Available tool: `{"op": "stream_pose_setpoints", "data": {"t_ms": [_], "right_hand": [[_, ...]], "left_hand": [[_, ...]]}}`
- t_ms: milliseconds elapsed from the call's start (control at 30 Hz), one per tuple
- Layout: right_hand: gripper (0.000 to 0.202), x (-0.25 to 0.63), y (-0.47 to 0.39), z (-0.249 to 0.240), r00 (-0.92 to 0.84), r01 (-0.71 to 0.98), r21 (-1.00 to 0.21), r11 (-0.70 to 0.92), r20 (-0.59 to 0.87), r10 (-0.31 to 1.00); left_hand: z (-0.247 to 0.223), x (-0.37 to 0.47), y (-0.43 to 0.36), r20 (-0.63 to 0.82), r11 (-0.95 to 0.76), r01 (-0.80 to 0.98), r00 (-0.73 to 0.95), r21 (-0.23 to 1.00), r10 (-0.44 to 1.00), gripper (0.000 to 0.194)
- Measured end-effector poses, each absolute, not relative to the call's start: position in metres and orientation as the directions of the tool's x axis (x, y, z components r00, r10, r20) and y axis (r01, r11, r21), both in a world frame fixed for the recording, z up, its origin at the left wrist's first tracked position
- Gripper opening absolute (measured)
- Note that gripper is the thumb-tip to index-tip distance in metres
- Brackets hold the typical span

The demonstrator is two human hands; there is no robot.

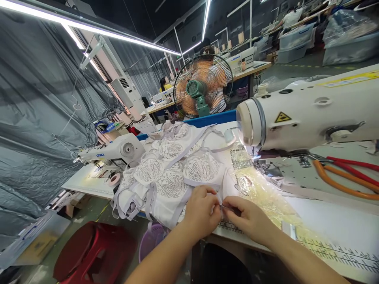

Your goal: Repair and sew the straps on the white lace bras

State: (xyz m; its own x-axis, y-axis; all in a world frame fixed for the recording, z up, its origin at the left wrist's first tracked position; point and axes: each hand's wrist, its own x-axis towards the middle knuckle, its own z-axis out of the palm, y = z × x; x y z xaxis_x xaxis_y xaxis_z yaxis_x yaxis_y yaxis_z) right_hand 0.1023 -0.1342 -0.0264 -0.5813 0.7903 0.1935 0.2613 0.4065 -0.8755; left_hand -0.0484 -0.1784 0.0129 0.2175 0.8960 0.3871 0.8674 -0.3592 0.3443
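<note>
White lace bras [171, 177] lie in a pile on the sewing table, left of centre. At the pile's right front edge my left hand [203, 209] is closed, its fingertips pinching the edge of a white bra. Close beside it, my right hand [248, 217] is closed too, with thumb and index finger pinched on a small dark item at the fabric's edge, too small to name. The two hands' fingertips almost meet. The white sewing machine head [304, 114] stands to the right, its needle area lit, behind my right hand.
Orange-handled scissors [340, 179] and a red-handled tool [355, 165] lie on the machine bed at right. Printed rulers [340, 252] run along the front edge. A second machine [118, 152] stands left, a fan [204, 86] behind, a red stool [94, 252] at lower left.
</note>
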Motion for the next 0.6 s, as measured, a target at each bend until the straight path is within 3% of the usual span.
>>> {"op": "stream_pose_setpoints", "data": {"t_ms": [100, 167, 333, 467, 600], "right_hand": [[0.015, 0.103, -0.135, -0.029, -0.592, 0.265, -0.864, 0.428, 0.205, 0.779], [0.016, 0.102, -0.135, -0.030, -0.600, 0.261, -0.860, 0.438, 0.211, 0.772], [0.023, 0.101, -0.134, -0.029, -0.601, 0.285, -0.844, 0.455, 0.213, 0.771], [0.023, 0.104, -0.139, -0.024, -0.611, 0.284, -0.831, 0.479, 0.228, 0.758], [0.021, 0.106, -0.140, -0.022, -0.623, 0.257, -0.838, 0.481, 0.237, 0.746]], "left_hand": [[0.019, -0.053, -0.176, 0.294, -0.428, 0.767, 0.320, 0.478, 0.901, 0.010], [0.022, -0.055, -0.175, 0.218, -0.435, 0.750, 0.377, 0.498, 0.900, 0.011], [0.018, -0.055, -0.174, 0.208, -0.402, 0.848, 0.349, 0.345, 0.914, 0.008], [0.011, -0.058, -0.171, 0.216, -0.188, 0.956, 0.139, 0.225, 0.966, 0.008], [0.010, -0.066, -0.168, 0.182, -0.050, 0.932, -0.017, 0.358, 0.983, 0.009]]}}
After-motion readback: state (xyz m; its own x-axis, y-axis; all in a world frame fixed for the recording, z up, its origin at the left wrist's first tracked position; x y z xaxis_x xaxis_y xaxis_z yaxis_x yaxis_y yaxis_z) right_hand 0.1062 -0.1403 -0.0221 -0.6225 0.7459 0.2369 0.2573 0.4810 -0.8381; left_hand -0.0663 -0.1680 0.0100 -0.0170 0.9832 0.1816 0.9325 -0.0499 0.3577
